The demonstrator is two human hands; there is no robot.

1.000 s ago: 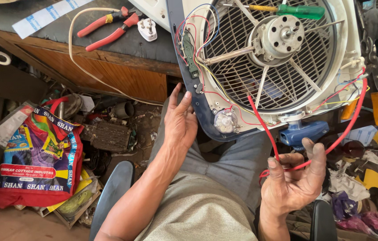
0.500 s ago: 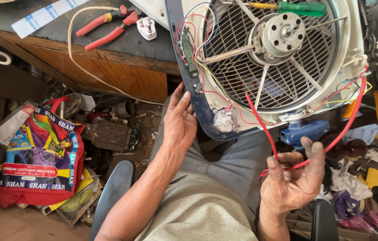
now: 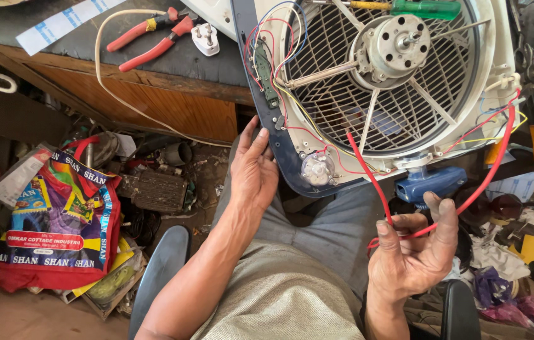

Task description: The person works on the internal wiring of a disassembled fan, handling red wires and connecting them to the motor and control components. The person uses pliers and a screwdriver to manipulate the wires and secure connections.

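- The right hand (image 3: 415, 252) is palm up with its fingers curled loosely about a red wire (image 3: 368, 176); thumb and forefinger pinch it where it bends, and one end stands up towards the fan while the other loops off to the right.
- The left hand (image 3: 253, 170) lies flat and open, fingers spread, against the dark blue edge of the fan housing (image 3: 500, 56), gripping nothing, only steadying it.
- The fan housing, white with a grille, rests tilted on the person's lap and against the workbench (image 3: 172, 107); its motor (image 3: 396, 44) sits at the centre of the grille.
- Thin red, yellow and blue wires run along the housing's left rim past a small green circuit strip (image 3: 266, 75), down to a round grey part (image 3: 317, 169) just beside the left hand's fingertips.
- A blue plastic piece (image 3: 434, 182) sits under the housing, just above the right hand.
- A green-handled screwdriver (image 3: 415, 8) lies across the top of the grille.
- On the workbench lie red pliers (image 3: 147, 38), a white plug (image 3: 206, 39) and its pale cord.
- On the floor at left sits a colourful printed bag (image 3: 53, 226) amid loose scrap.
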